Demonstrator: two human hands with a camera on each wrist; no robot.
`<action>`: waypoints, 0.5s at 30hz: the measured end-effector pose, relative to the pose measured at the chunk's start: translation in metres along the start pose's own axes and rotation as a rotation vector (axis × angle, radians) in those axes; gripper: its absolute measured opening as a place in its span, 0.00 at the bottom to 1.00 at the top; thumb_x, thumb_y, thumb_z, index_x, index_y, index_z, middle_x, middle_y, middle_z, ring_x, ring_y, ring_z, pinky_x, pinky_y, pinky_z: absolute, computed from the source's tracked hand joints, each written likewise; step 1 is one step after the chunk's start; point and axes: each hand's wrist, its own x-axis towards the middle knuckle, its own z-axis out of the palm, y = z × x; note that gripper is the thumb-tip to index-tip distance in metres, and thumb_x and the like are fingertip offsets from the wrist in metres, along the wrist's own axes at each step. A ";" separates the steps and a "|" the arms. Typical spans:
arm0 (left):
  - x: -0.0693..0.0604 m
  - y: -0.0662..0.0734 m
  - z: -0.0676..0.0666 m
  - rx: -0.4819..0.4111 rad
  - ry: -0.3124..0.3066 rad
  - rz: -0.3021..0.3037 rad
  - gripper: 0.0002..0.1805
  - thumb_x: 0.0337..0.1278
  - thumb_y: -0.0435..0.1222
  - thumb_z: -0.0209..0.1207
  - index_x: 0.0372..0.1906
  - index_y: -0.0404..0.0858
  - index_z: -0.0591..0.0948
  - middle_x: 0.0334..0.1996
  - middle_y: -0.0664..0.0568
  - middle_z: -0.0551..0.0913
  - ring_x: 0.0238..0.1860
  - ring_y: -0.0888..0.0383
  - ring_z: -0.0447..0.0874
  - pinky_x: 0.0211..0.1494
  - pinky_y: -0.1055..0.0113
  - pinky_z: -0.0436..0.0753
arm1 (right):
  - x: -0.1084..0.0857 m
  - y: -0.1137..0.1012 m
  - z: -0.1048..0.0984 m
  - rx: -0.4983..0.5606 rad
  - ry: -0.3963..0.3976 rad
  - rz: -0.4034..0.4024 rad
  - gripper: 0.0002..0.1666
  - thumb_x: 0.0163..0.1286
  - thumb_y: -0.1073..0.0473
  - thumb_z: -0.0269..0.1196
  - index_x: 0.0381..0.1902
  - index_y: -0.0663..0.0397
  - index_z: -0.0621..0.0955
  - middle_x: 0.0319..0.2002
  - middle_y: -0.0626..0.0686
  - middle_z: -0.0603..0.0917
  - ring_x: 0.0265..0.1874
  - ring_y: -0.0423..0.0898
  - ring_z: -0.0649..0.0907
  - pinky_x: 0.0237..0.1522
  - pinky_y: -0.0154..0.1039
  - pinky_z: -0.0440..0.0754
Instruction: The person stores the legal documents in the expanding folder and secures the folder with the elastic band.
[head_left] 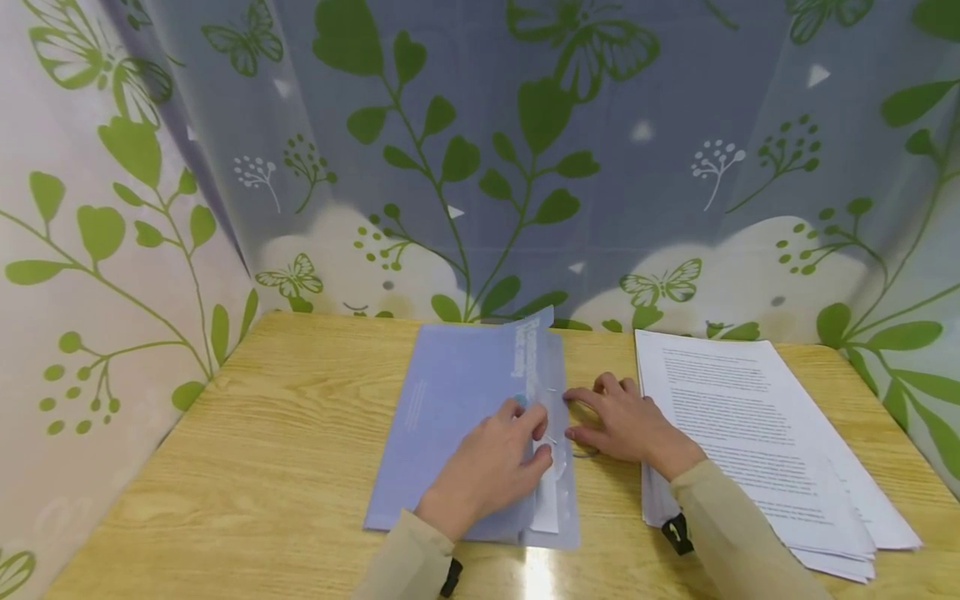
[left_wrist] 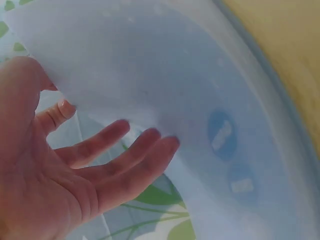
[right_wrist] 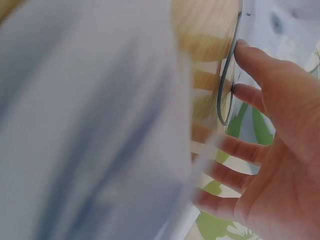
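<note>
I view the worktop [head_left: 255,433] remotely. The folder [head_left: 450,400], blue and translucent, lies midway between its left and right edges, the top side close to the back edge. Its cover is partly raised along the right side; white paper [head_left: 547,510] shows beneath. My left hand [head_left: 491,462] is at the cover's free edge, fingers spread and bent; I cannot tell whether thumb and index finger pinch it. My right hand [head_left: 622,421] is spread beside the folder's right side, thumb and index finger apart at a thin loop [right_wrist: 219,106]. Printed sheets [head_left: 720,417] are stacked toward the worktop's right edge, their top near the back edge.
</note>
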 end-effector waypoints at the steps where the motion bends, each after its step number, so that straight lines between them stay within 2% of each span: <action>1: 0.000 0.000 -0.001 -0.004 0.016 0.002 0.06 0.67 0.41 0.55 0.38 0.45 0.72 0.38 0.52 0.75 0.24 0.58 0.71 0.27 0.68 0.69 | 0.000 0.000 0.000 0.002 -0.002 0.000 0.29 0.69 0.39 0.66 0.64 0.40 0.79 0.50 0.59 0.76 0.45 0.63 0.76 0.29 0.57 0.81; 5: -0.001 0.003 -0.006 -0.029 0.060 -0.005 0.05 0.63 0.38 0.57 0.37 0.45 0.72 0.49 0.47 0.80 0.26 0.56 0.75 0.27 0.68 0.71 | -0.001 0.000 -0.001 0.010 -0.009 0.004 0.29 0.69 0.39 0.66 0.65 0.40 0.79 0.50 0.59 0.75 0.45 0.63 0.76 0.30 0.57 0.81; 8: 0.001 0.004 -0.011 -0.042 0.072 -0.021 0.05 0.62 0.37 0.57 0.39 0.46 0.73 0.54 0.46 0.80 0.26 0.56 0.75 0.27 0.69 0.72 | -0.001 0.000 -0.001 0.012 -0.012 0.003 0.29 0.69 0.39 0.66 0.65 0.40 0.79 0.50 0.59 0.75 0.45 0.63 0.76 0.29 0.57 0.80; 13: 0.003 0.005 -0.023 -0.048 0.048 -0.074 0.12 0.65 0.40 0.55 0.51 0.49 0.80 0.62 0.46 0.79 0.30 0.56 0.79 0.36 0.64 0.78 | 0.000 0.000 -0.002 0.006 -0.026 0.006 0.29 0.70 0.39 0.65 0.65 0.40 0.78 0.50 0.59 0.75 0.45 0.63 0.76 0.30 0.57 0.80; 15: 0.004 0.005 -0.027 -0.057 0.025 -0.102 0.18 0.66 0.42 0.52 0.58 0.50 0.81 0.67 0.45 0.76 0.36 0.53 0.83 0.41 0.61 0.80 | 0.000 0.000 -0.002 0.006 -0.036 0.012 0.29 0.70 0.39 0.65 0.65 0.40 0.78 0.51 0.59 0.75 0.46 0.63 0.75 0.30 0.58 0.80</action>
